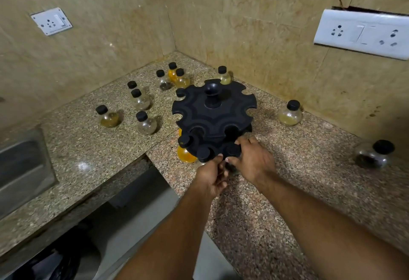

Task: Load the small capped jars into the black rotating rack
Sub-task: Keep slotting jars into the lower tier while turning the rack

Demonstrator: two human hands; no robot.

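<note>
The black rotating rack [213, 111] stands on the granite counter in the corner. Its lower tier holds black-capped jars at the front, one of them an orange-filled jar [186, 155]. My left hand [211, 177] and my right hand [252, 160] meet at the rack's near edge, fingers on a jar under the lower tier that they mostly hide. Several loose capped jars stand on the counter: a group to the left [146, 122], a cluster behind [181, 78], one at the right [290, 114] and a dark one far right [374, 153].
Tiled walls close the corner behind the rack. Wall sockets sit at the left [51, 21] and right [363, 33]. A steel sink [24, 169] lies at the far left. The counter edge drops off in front of my left forearm.
</note>
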